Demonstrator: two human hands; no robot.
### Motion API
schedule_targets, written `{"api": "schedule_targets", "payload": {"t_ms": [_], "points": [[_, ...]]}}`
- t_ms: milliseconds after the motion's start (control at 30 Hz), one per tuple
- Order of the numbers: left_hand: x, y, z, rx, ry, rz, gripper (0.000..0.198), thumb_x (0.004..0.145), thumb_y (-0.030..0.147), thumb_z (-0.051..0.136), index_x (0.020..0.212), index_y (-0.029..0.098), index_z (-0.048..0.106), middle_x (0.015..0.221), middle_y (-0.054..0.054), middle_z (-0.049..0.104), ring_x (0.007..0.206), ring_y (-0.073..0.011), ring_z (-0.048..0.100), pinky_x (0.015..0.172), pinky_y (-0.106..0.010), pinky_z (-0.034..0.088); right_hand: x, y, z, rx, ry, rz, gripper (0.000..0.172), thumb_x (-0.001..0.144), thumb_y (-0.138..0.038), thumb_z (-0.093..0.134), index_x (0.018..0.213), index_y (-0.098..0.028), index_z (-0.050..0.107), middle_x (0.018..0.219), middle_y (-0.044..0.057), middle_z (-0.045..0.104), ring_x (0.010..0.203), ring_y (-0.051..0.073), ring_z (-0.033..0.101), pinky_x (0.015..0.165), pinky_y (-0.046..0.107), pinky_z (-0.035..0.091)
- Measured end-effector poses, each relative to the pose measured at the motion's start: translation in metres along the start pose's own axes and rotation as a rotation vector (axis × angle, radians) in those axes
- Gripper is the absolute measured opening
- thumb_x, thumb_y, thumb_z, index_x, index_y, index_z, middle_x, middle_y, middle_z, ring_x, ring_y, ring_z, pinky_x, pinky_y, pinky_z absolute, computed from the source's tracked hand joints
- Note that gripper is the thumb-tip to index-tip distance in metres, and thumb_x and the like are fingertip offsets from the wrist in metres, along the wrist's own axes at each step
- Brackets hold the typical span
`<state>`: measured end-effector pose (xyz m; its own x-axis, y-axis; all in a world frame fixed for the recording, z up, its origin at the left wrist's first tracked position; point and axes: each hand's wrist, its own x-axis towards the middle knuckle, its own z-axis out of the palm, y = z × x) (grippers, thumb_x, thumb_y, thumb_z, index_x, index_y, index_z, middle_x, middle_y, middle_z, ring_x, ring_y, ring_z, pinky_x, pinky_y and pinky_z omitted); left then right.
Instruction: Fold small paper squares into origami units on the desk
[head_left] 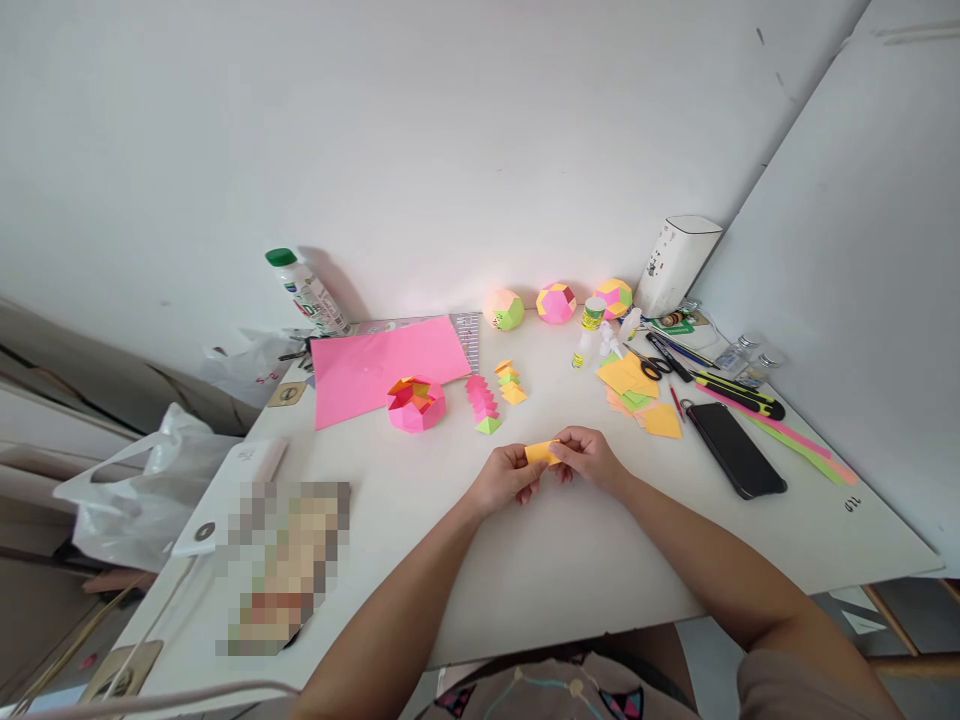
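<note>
Between my two hands is a small orange piece of paper [541, 454], folded into a narrow rectangle. My left hand [507, 477] pinches its left end, and my right hand [590, 458] pinches the right end with thumb and fingers. Just beyond them lie a row of folded pink paper pieces [481, 398] ending in a green one, and a row of orange and green folded pieces [511, 382]. To the left, a pink paper ball [417, 408] has an opening at its top with orange inside. Orange and green paper squares [630, 378] are piled at the right.
Paper balls [556, 302] stand by the wall near a glue stick [592, 318]. Scissors [654, 367], utility knives [739, 395] and a black phone [735, 450] lie right. Pink sheet [375, 368], bottle [311, 295], white box [229, 492] and a pixelated object are left.
</note>
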<state>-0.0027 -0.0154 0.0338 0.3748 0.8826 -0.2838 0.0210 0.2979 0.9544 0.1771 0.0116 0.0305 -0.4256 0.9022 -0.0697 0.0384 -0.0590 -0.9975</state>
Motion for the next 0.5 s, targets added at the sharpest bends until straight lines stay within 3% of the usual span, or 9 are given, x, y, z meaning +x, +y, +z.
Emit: {"api": "schedule_targets", "payload": {"t_ms": [233,500], "points": [[0.0000,0.0015,0.0007,0.039,-0.004,-0.025,0.032,0.076,0.047,0.059,0.072,0.016,0.049,0.053,0.003,0.055,0.037,-0.0065,0.046,0.037,-0.019,0.036,-0.0012,0.0006,-0.0005,-0.006,0.023,-0.011,0.025,0.076,-0.040,0.062,0.078,-0.015,0.058,0.058,0.000,0.064,0.044,0.011,0.058,0.042,0.021,0.044],[-0.0024,-0.0024,0.0039,0.075,-0.023,0.042,0.032,0.080,0.048,0.052,0.078,0.017,0.047,0.055,0.005,0.052,0.039,-0.0062,0.045,0.039,-0.019,0.035,0.0012,0.0045,-0.0021,0.017,0.006,-0.026,0.024,0.077,-0.039,0.062,0.078,-0.015,0.057,0.058,0.000,0.063,0.045,0.011,0.057,0.044,0.023,0.045]]}}
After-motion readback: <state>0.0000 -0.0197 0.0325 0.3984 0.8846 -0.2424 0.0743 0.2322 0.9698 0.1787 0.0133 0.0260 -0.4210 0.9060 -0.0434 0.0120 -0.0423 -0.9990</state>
